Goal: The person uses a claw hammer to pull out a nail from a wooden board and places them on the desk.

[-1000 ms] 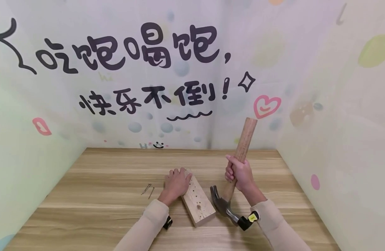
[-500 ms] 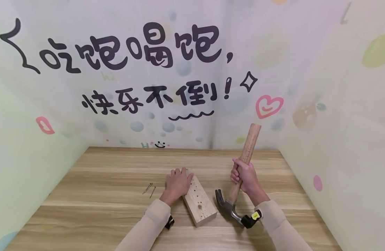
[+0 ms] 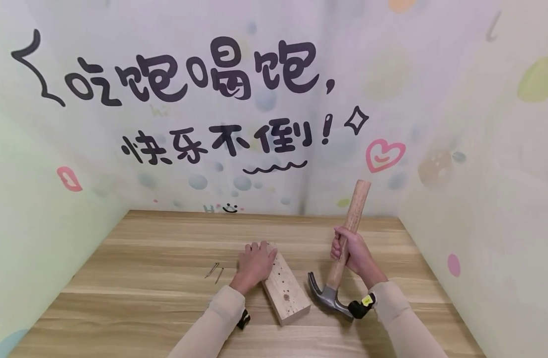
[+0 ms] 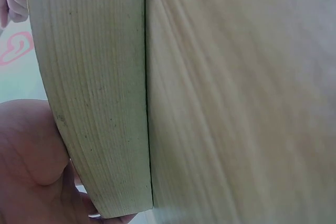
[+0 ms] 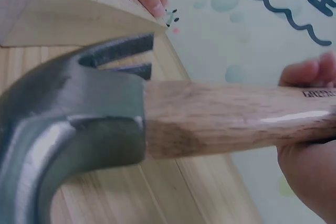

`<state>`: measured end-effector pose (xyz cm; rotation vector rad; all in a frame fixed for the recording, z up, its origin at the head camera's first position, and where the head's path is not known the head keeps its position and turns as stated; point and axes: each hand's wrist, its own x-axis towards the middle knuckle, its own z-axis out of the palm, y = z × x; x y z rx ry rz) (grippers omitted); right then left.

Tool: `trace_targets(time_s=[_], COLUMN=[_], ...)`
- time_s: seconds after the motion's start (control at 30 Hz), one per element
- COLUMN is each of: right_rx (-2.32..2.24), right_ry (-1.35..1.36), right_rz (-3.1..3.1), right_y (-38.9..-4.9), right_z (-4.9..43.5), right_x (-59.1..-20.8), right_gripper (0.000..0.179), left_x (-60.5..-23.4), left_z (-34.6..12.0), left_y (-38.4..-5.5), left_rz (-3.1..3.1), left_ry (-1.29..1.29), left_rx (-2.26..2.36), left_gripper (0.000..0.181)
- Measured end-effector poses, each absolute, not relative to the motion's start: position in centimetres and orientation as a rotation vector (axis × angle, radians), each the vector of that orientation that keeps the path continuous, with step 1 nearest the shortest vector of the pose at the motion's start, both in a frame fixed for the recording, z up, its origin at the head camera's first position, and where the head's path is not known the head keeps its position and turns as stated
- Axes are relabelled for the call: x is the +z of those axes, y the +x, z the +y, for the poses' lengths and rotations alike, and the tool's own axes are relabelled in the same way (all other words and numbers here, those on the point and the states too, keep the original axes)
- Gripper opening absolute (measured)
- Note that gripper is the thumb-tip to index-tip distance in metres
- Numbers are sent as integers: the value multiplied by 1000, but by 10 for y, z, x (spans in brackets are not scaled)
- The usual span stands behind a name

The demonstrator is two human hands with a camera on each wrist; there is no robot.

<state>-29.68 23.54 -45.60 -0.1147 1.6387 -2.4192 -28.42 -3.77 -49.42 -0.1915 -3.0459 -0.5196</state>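
In the head view, my left hand [image 3: 255,263] holds the far end of a pale wooden block [image 3: 288,293], its thumb along the top face. The block lies flat, with small dark holes in its top. The left wrist view shows that palm [image 4: 29,145] against the block's side [image 4: 97,93], with fingertips at its end. My right hand [image 3: 356,254] grips the wooden handle of a claw hammer [image 3: 358,201]. The hammer's metal head [image 5: 79,98] points down, to the right of the block and apart from it; its claw faces the block.
Two nails [image 3: 219,275] lie on the wood-grain table [image 3: 144,298], left of my left hand. A printed cloth wall [image 3: 274,194] with dark lettering stands behind the table, and pale walls close in both sides. Black cameras [image 3: 362,307] sit at the wrists.
The right hand and hammer have shifted a little to the right, widening the gap to the block. My left hand stays on the block. The head view has turned slightly left.
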Motion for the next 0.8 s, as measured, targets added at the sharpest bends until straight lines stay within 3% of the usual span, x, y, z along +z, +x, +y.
trace_targets(time_s=[0.2, 0.5, 0.67, 0.8], right_rx=[-2341, -2081, -1988, -1942], right_ry=[51, 184, 217, 254], right_rz=[1718, 2102, 2208, 2230], right_y=[-304, -311, -316, -318], right_z=[243, 259, 266, 270], right_x=[-462, -483, -493, -498], right_gripper=[19, 46, 49, 41], left_x=[-495, -498, -498, -497], left_z=[-39, -39, -38, -37], left_y=[-284, -287, -286, -286], left_rz=[-3035, -3048, -3045, -3049], left_ry=[-197, -182, -174, -165], left_rx=[-547, -529, -543, -541], left_gripper=[55, 56, 57, 57])
